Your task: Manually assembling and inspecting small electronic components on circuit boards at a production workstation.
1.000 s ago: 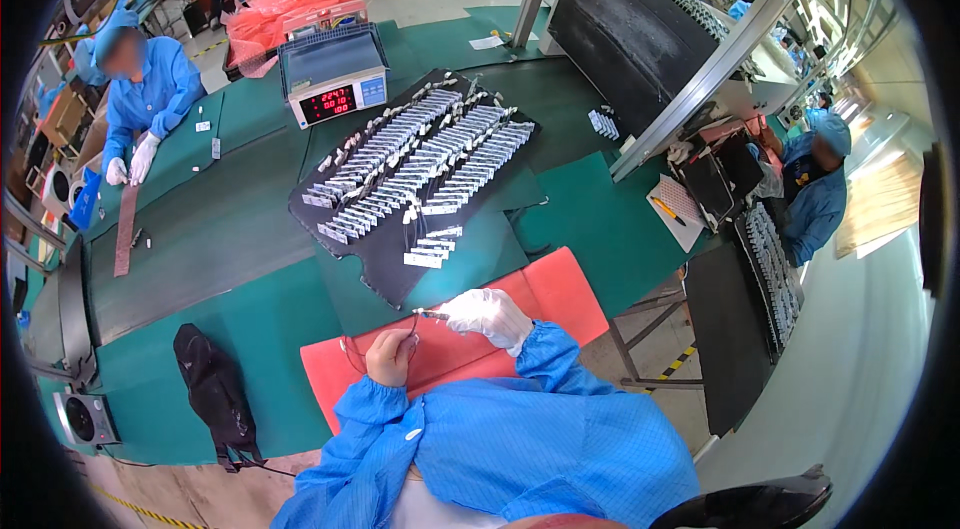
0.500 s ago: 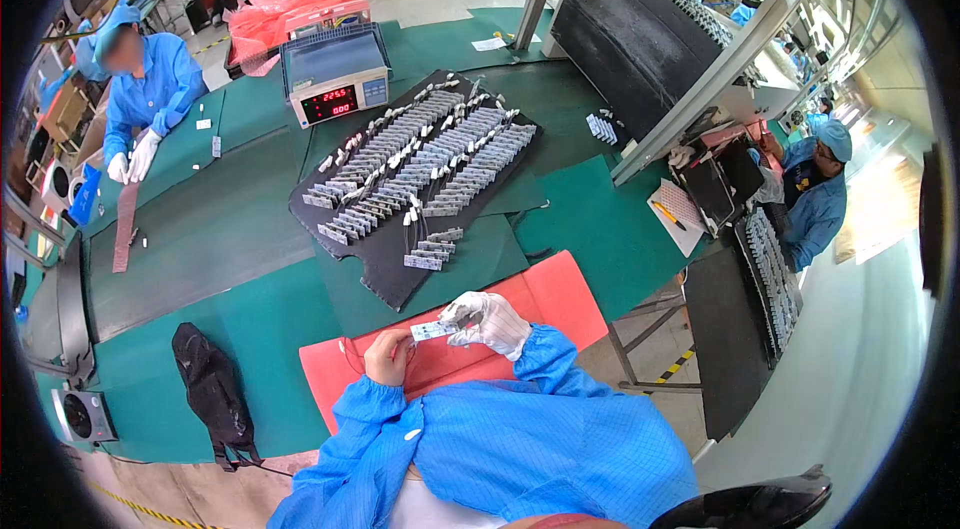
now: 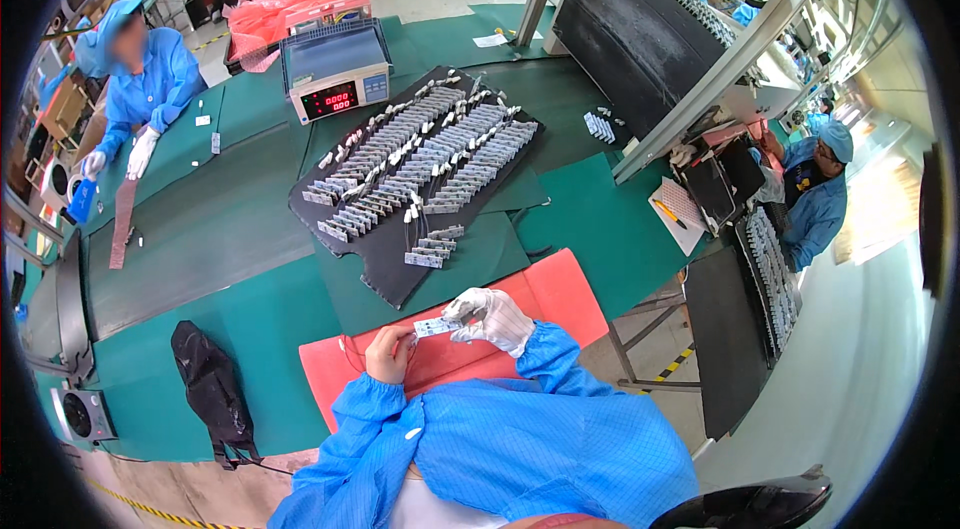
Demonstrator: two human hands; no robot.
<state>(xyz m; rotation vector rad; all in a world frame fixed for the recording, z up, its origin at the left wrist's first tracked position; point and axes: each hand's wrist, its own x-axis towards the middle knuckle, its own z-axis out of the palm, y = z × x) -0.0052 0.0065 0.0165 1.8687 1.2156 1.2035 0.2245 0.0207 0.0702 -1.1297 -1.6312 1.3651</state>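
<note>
Over the red mat [image 3: 560, 294], a small white circuit board [image 3: 437, 327] is between my two hands. My bare left hand [image 3: 386, 354] is closed in a pinch at the board's left end. A thin red wire [image 3: 346, 349] runs by that hand, and what its fingertips grip is hidden. My right hand [image 3: 498, 319], in a white glove, holds the board's right end with its thumb and fingers. Beyond them, many similar boards with white connectors [image 3: 430, 144] stand in rows on a black sheet [image 3: 385, 279].
A bench meter [image 3: 335, 79] with red digits stands behind the rows. At left lies a black cloth-like bag [image 3: 212, 389]. A metal post [image 3: 715, 74] rises at right. One co-worker [image 3: 155, 79] works at far left, another [image 3: 820, 189] at right.
The gloved fingers have spread a little, and the board has moved slightly right and up. The meter's digits differ. At far left, the co-worker's hands have moved apart, one toward a blue object.
</note>
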